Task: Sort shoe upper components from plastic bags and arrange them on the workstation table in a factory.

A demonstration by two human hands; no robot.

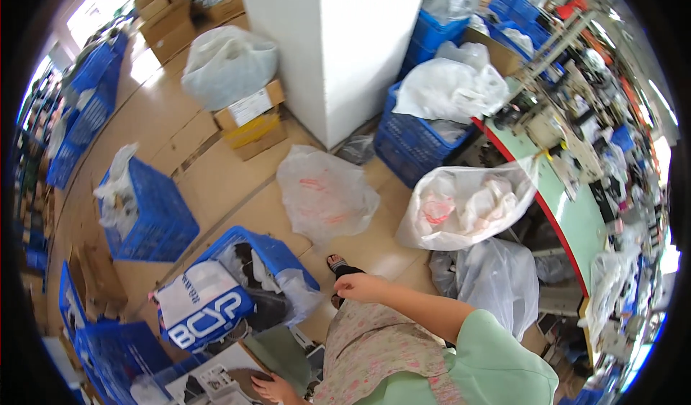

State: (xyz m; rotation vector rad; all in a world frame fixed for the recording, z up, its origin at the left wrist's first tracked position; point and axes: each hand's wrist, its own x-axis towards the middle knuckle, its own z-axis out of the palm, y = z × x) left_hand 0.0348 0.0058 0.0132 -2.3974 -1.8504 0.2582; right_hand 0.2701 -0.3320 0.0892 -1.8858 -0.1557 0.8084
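My left hand [270,388] is low in the view, its fingers stretched out and apart at the edge of a cluttered white work surface [234,358]. Small parts and clear trays [214,378] lie beside it. In front of my body, my right hand [360,288] hangs in the air with its fingers curled in; nothing shows in it. Below that hand are my sandalled foot [335,262] and a floral apron [374,333]. Nearby to the left stands a blue crate [288,261] filled with bags and dark fabric, a printed blue-and-white bag [205,304] lying over it.
A clear plastic bag [327,192] lies on the floor ahead. To the right, a white sack [468,207] and a grey bag [497,282] stand by a green table [568,196] with red edging. A white pillar [331,52], a carton [252,124] and another blue crate [155,210] stand further off.
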